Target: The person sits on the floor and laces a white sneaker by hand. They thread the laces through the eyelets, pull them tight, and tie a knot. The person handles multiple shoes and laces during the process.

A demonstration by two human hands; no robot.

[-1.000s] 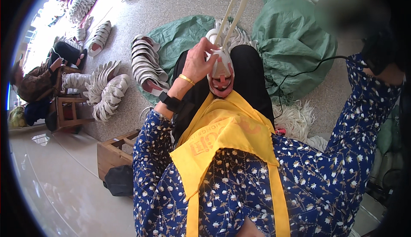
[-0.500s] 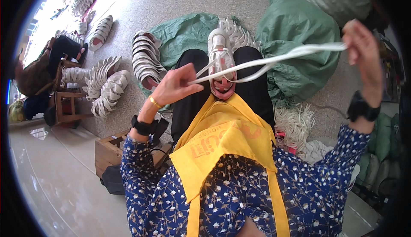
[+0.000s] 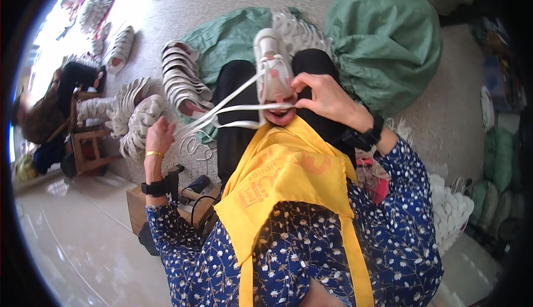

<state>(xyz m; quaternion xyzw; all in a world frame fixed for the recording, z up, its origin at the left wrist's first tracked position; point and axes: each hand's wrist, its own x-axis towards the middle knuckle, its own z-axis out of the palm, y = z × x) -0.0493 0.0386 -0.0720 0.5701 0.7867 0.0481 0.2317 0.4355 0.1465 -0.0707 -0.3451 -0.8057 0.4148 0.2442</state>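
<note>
A white sneaker (image 3: 276, 80) with pink accents is held between my knees, toe pointing away and its opening toward me. White shoelaces (image 3: 236, 96) run from its eyelets across to the left. Off to the left of the shoe, my left hand (image 3: 161, 135) is closed around the laces and pulls them taut, with loose ends dangling below. Beside the shoe's opening, my right hand (image 3: 328, 100) pinches a stretch of lace between thumb and fingertips. A yellow apron (image 3: 283, 168) covers my lap.
Nested rows of white shoe uppers (image 3: 180, 76) stand left of my knees, more (image 3: 300, 32) beyond the shoe. A bulging green sack (image 3: 383, 40) sits at the far right, a flat green sheet (image 3: 227, 38) ahead. A wooden stool (image 3: 86, 143) stands left, near another person (image 3: 41, 99).
My right hand has come down from the far right to the shoe's opening. My left hand has moved left and slightly nearer me, drawing the laces to that side.
</note>
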